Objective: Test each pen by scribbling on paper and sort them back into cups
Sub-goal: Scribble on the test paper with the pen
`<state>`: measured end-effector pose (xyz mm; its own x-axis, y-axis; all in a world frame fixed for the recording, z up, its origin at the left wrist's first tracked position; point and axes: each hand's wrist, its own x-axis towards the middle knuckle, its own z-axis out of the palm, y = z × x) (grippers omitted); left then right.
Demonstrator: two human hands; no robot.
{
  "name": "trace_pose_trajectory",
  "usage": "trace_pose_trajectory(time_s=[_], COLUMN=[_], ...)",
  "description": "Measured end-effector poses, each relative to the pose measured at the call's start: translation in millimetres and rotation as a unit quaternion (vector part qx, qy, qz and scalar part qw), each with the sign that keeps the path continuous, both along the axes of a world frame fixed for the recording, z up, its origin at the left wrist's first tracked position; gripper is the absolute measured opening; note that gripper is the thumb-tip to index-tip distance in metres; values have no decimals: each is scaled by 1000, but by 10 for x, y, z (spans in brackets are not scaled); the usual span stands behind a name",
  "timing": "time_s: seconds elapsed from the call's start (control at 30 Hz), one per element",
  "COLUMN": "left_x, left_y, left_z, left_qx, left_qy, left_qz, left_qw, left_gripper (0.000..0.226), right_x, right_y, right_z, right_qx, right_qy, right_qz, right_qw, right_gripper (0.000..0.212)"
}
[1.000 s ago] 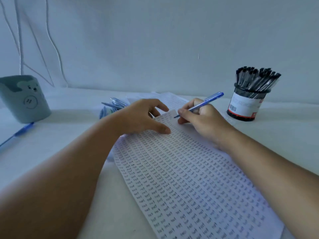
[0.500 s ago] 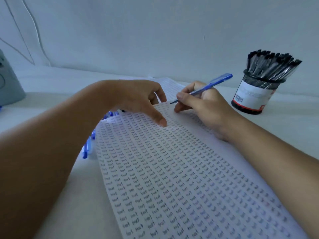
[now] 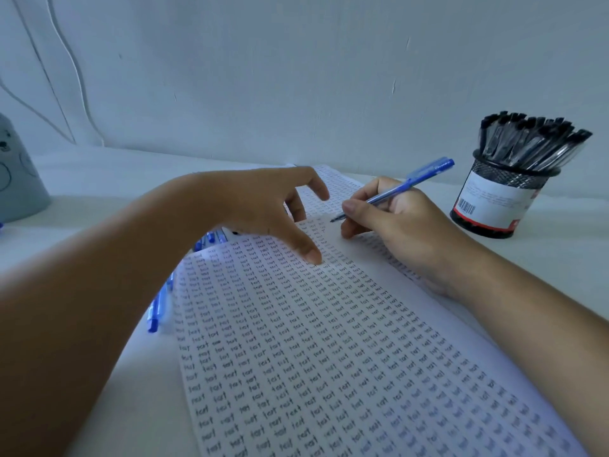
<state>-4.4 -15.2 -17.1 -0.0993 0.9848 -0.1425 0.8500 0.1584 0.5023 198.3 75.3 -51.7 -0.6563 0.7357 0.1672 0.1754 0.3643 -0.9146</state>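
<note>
- Since a moment ago, my left hand (image 3: 263, 209) has lifted its fingers off the sheet; only the thumb tip presses down, fingers spread loose.
- Under both hands lies the white paper sheet filled with rows of small scribbled words (image 3: 329, 357).
- Beyond my right hand stands the black mesh cup of black-capped pens (image 3: 501, 192).
- My right hand (image 3: 402, 232) grips the translucent blue pen (image 3: 395, 189), tip at the paper.
- Loose blue pens (image 3: 159, 305) lie beneath my left wrist.

A single head-worn wide-angle view looks forward and down from close above the white bench (image 3: 560, 258), facing the pale wall (image 3: 296, 77). Both forearms enter from the bottom corners, and the white sheet of paper covered in small handwritten words (image 3: 313, 357) fills the lower centre.
</note>
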Motion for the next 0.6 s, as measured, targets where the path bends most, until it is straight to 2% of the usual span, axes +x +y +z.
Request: trace_pose_trajectory(time_s=[0.13, 0.47, 0.6], left_x=[27, 5, -9], left_y=[-29, 23, 32], left_z=[42, 13, -3], left_qx=[-4, -4, -17], left_qy=[49, 55, 18], left_qz=[-17, -1, 12], left_qw=[999, 998, 1000], left_gripper=[62, 69, 63], right_x=[-66, -78, -78], right_y=[-17, 26, 25], right_z=[-22, -94, -86], right_qx=[19, 40, -10], right_qy=[-6, -39, 14], right_qz=[-7, -14, -8], right_qw=[1000, 998, 1000], right_gripper=[15, 14, 15])
